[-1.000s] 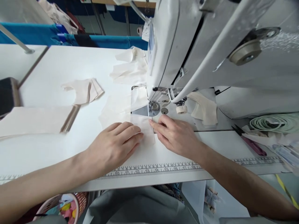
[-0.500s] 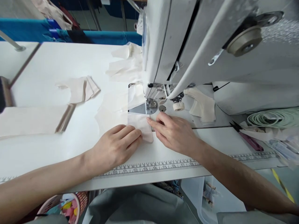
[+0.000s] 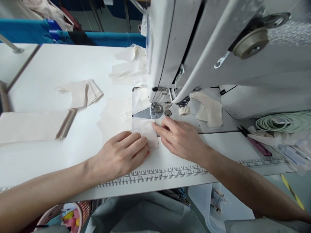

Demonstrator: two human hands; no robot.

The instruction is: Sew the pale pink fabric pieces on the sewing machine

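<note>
Since the frame a second ago, our two hands and the small cloth piece under them have slid a little toward the needle, and our view has drifted slightly left.

Nearest us, a ruler strip (image 3: 160, 173) runs along the front edge of the white table (image 3: 48, 68). Just past it, our left hand (image 3: 120, 154) lies palm down with its fingers flat and together on the near left part of the cloth piece (image 3: 148, 131); it presses, with no closed grip. Our right hand (image 3: 181, 139) rests flat too, fingers stretched out, the fingertips touching the cloth's right edge just beside the presser foot (image 3: 155, 110).

The cloth lies flat on the table, its far edge at the foot. It looks thin, pale, light and limp, likely to wrinkle or skid on the smooth top, so we judge it is best held by flat fingertips near its edges, not pinched.

Beyond it stands the sewing machine (image 3: 206, 48), filling the upper right. To the left lie folded cream pieces (image 3: 81, 92) and a larger flat panel (image 3: 31, 124); more cream cloth (image 3: 128, 68) sits behind the machine head. At far right are scissors (image 3: 255, 142) and a coil of pale green tape (image 3: 284, 123).
</note>
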